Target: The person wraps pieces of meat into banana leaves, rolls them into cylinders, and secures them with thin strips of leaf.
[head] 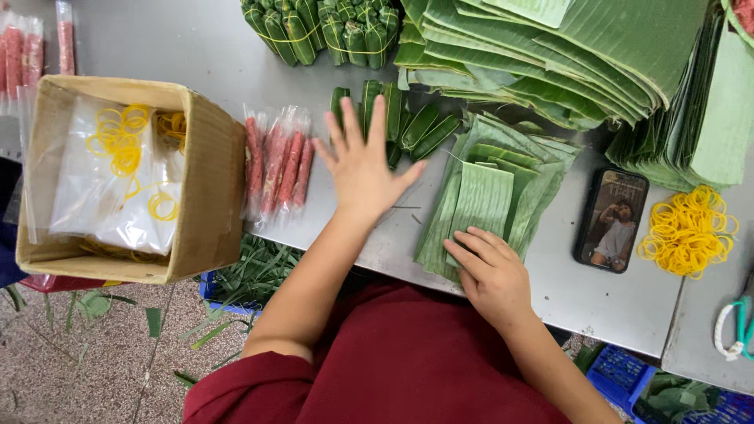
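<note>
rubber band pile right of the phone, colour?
Yellow: the rubber band pile beside the phone, clearest in the head view.

1. A cardboard box [206, 184] sits at the left edge of the grey table [550, 298], with clear bags and yellow rubber bands inside.
2. A phone [612, 220] lies face up, its screen lit.
3. A loose heap of yellow rubber bands [689, 231] lies just right of the phone.
4. Tall stacks of cut banana leaves [565, 55] fill the far right.
5. Tied green bundles [322, 30] stand at the far edge.
6. Blue crates [620, 371] sit under the table.
</note>
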